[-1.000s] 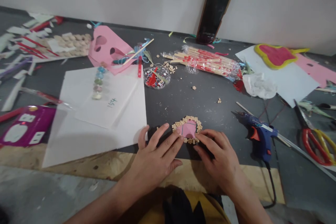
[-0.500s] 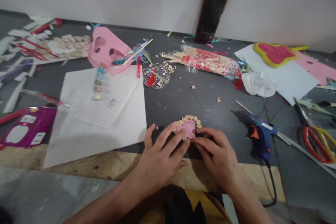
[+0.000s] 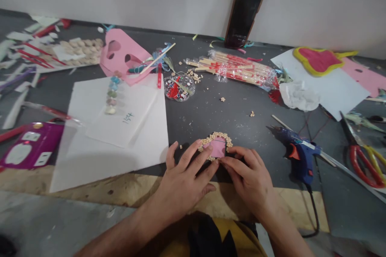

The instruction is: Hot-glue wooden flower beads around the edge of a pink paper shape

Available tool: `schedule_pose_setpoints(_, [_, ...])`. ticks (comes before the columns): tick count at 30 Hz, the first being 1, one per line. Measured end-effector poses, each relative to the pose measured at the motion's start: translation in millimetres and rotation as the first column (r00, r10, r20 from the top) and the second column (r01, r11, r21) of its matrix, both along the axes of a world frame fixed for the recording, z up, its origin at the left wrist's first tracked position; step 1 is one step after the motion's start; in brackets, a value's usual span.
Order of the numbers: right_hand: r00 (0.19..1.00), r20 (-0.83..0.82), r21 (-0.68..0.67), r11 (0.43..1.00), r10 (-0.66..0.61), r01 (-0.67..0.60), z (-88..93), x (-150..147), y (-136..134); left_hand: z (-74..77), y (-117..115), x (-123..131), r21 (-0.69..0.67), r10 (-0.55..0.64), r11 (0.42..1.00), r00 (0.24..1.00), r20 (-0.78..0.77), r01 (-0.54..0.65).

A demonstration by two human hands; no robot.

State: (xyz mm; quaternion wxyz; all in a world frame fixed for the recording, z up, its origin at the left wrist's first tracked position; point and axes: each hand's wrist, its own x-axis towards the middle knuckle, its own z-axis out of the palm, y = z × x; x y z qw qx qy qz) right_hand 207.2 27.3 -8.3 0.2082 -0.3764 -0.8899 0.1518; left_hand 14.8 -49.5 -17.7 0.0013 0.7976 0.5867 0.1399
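Observation:
A small pink paper piece (image 3: 217, 147) lies near the front of the dark tabletop, edged along its rim with small pale wooden pieces (image 3: 221, 135). Dark lines cross the pink surface. My left hand (image 3: 185, 174) rests over its left side, fingers spread, fingertips touching the paper and its border. At the lower right edge, my right hand (image 3: 250, 172) has thumb and fingers pinched together against the rim; whatever is between those fingertips is hidden. Right of that hand lies a blue glue gun (image 3: 303, 164) with its cord hanging over the edge.
White foam sheets (image 3: 144, 144) and a purple box (image 3: 33, 144) lie left. Behind are a bead tray (image 3: 179, 88), wrapped chopsticks (image 3: 238, 68) and a phone (image 3: 246, 10) against the wall. Scissors (image 3: 363, 164) lie far right. Loose wooden bits (image 3: 222, 99) dot the table.
Both hands stay almost in place at the pink piece, with the right fingertips shifted very slightly at its lower edge. The camera view has moved a little.

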Motion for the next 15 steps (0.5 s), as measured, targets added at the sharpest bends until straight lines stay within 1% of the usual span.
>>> schedule_pose_setpoints(5, [0.994, -0.101, -0.034, 0.999, -0.04, 0.036, 0.1, 7, 0, 1.5, -1, -1, -0.006, -0.007, 1.0, 1.0, -0.007, 0.007])
schedule_pose_setpoints(9, [0.994, -0.089, -0.016, 0.998, -0.064, 0.063, 1.1, 11, 0, 2.9, -2, 0, -0.014, -0.006, 1.0, 1.0, 0.025, 0.006])
schedule_pose_setpoints(13, [0.995, -0.077, 0.005, 0.998, -0.063, 0.064, 2.5, 11, -1, 5.0, 3, 5, 0.019, 0.042, 0.999, 0.993, 0.112, -0.045])
schedule_pose_setpoints(15, [0.994, -0.075, 0.012, 0.997, -0.077, 0.078, 2.9, 11, -1, 8.5, 7, 9, 0.007, 0.083, 0.996, 0.986, 0.146, -0.085])
